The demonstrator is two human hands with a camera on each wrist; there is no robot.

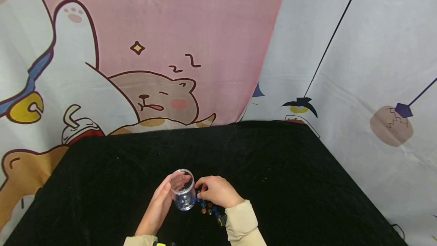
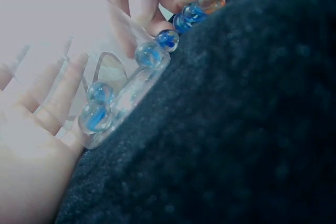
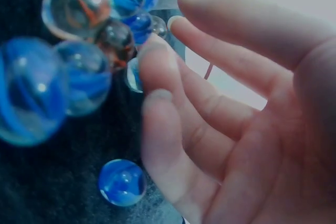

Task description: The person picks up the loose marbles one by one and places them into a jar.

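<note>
My left hand (image 1: 159,202) holds a clear plastic jar (image 1: 182,193) at its left side, with fingers reaching behind it. The jar leans on the black cloth, open top up. Several blue-streaked glass marbles (image 2: 95,118) lie at its bottom in the left wrist view. Right of the jar, my right hand (image 1: 217,191) hovers by a row of loose marbles (image 1: 204,205), blue and orange. In the right wrist view its fingers (image 3: 160,129) are loosely bent, the thumb stands apart, and no marble shows between them. A lone blue marble (image 3: 122,182) lies below those fingertips.
Black cloth (image 1: 290,185) covers the table. A small dark object with yellow marks (image 1: 222,220) lies by the right sleeve. Behind the table hangs a cartoon-printed curtain (image 1: 218,48), and another printed sheet (image 1: 358,67) hangs along the right side.
</note>
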